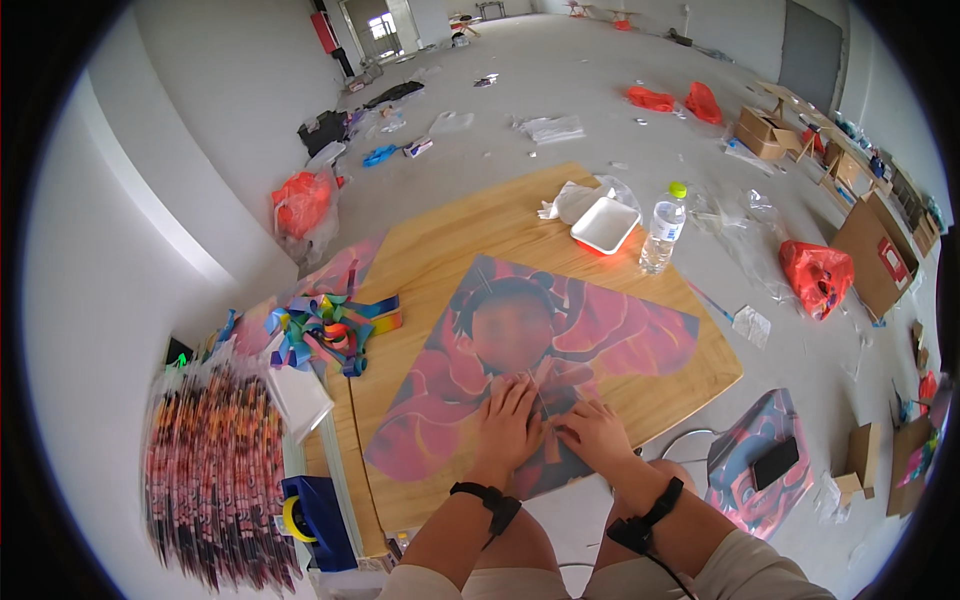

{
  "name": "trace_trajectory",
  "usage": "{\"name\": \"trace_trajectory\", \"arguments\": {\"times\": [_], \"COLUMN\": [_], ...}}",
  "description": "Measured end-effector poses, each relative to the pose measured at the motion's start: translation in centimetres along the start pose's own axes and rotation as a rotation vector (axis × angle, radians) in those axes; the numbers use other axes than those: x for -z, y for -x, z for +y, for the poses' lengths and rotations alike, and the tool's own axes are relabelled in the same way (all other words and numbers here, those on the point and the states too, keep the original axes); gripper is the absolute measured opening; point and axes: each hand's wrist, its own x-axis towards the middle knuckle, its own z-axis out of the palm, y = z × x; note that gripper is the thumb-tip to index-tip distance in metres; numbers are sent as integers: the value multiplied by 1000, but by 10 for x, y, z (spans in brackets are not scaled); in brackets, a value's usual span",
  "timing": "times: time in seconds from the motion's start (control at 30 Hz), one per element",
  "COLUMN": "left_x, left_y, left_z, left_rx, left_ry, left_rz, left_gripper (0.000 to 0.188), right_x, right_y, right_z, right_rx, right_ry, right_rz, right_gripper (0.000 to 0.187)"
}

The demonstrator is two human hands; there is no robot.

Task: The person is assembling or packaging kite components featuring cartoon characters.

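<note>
A thin, printed kite (pixel 620 330) in pink, purple and dark blue lies spread on the wooden table (pixel 430 235), bearing a cartoon figure. A fine rod or line runs down its middle, between my hands. My left hand (pixel 510 425) rests flat on the kite's lower middle, fingers stretched forward. Just right of it, my right hand (pixel 595 435) has bent fingers, with thumb and forefinger pinched together at the kite's centre line. What that pinch holds is too small to make out. Black straps with small devices circle both my wrists.
Rainbow ribbons (pixel 330 335) lie heaped at the table's left, above a thick stack of printed sheets (pixel 215 465) and a blue tape dispenser (pixel 318 525). A water bottle (pixel 663 230) and white tray (pixel 605 225) stand at the far edge. A phone (pixel 776 464) lies on another printed piece at right.
</note>
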Motion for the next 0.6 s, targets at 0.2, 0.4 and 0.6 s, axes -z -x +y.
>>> {"name": "trace_trajectory", "arguments": {"times": [0.2, 0.4, 0.6], "left_x": [7, 1, 1], "left_y": [-3, 0, -3], "left_z": [1, -5, -3], "left_rx": [0, 12, 7], "left_ry": [-4, -13, 4], "left_rz": [-26, -17, -14], "left_gripper": [58, 59, 59], "right_x": [-5, -10, -21], "right_y": [-6, -12, -14], "right_z": [-6, -12, -10], "right_rx": [24, 37, -4], "right_ry": [-1, 6, 26], "right_rz": [27, 68, 103], "right_gripper": [17, 18, 19]}}
